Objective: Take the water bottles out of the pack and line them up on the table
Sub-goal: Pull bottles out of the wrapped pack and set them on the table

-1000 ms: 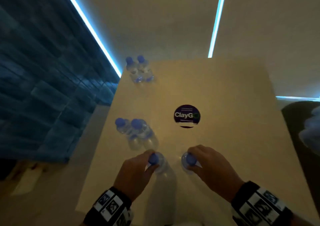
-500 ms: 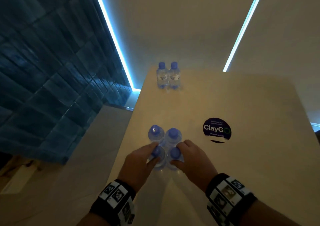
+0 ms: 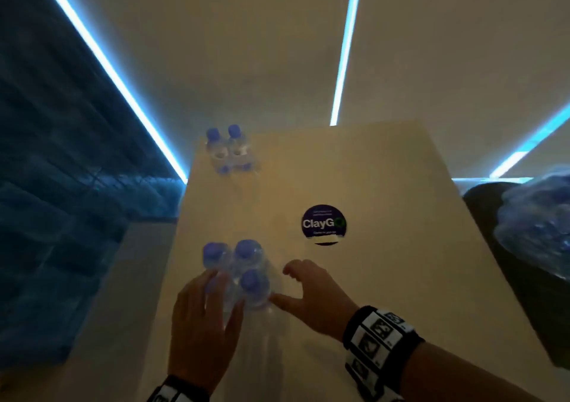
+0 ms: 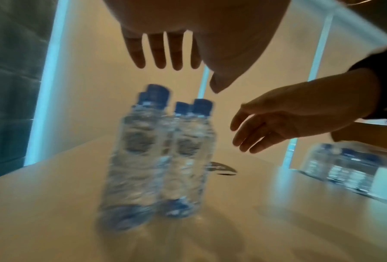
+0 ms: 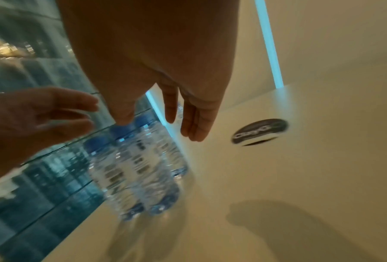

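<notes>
your left hand (image 3: 203,318) and right hand (image 3: 311,296) hang wide, fingers spread, holding nothing, either side of four upright bottles (image 3: 240,272) on the worktop (image 3: 385,278).

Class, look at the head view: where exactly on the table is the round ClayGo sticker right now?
The ClayGo sticker lies flat near the middle of the table, just beyond the right hand and to the right of the near cluster of bottles.
</notes>
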Tool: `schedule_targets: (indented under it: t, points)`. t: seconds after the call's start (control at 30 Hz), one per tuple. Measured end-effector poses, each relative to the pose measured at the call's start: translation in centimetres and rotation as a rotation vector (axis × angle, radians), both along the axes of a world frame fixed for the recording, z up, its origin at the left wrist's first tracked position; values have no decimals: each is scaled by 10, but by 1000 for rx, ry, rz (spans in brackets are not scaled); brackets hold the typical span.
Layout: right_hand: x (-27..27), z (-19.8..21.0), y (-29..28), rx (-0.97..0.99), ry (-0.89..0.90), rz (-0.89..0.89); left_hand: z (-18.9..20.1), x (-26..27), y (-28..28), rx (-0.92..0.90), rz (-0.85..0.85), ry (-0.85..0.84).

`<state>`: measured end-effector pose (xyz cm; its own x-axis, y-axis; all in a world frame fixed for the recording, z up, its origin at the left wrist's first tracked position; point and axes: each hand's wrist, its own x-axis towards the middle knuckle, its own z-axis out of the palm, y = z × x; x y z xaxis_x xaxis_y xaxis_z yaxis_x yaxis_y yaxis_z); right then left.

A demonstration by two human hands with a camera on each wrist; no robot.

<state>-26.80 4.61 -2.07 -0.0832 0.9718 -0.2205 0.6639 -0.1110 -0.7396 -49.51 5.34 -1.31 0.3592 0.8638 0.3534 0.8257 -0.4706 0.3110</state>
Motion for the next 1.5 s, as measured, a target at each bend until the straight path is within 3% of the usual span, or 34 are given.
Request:
schedule_targets:
  t: [0.1,0.23,0.3,0.4,0.6,0.7,0.77,0.9,1.0,1.13,1.3,1.4,1.5]
  points:
    - [73,-15,-41,-66,-82,-91,14,64,-19,93,-296,-30]
    - [205,-19,-100,-182,-86,-515,10,185,-28,-79,-719,-78]
    - [268,-12,-124,-227,-99,-750,7,248,-32,-199,-849,-17]
    - [354,-1,-155,-201,-152,-943,4,350,-41,-294,-1002,172]
    - [479,-15,-179,-52,-277,-969,12,537,-69,-263,-1103,379]
    - [517,-25,-181,19,-111,-1041,15,613,-78,-301,-1063,349]
    - [530,-27,-185,7,-31,-1108,15,654,-86,-441,-925,278]
    - [544,-26,-189,59,186,-1250,-2,694,-102,-602,-646,189]
    - [542,-20,-187,69,150,-1306,-6,703,-108,-593,-573,193]
    - [547,-32,-195,119,72,-1376,-3,718,-108,-578,-388,1]
    - [561,-36,-184,165,66,-1256,4,728,-95,-538,-491,-37]
    - [574,-33,-188,181,-25,-1248,0,735,-89,-551,-517,-93]
    - [574,-31,-190,162,-142,-1103,-5,723,-82,-578,-611,42]
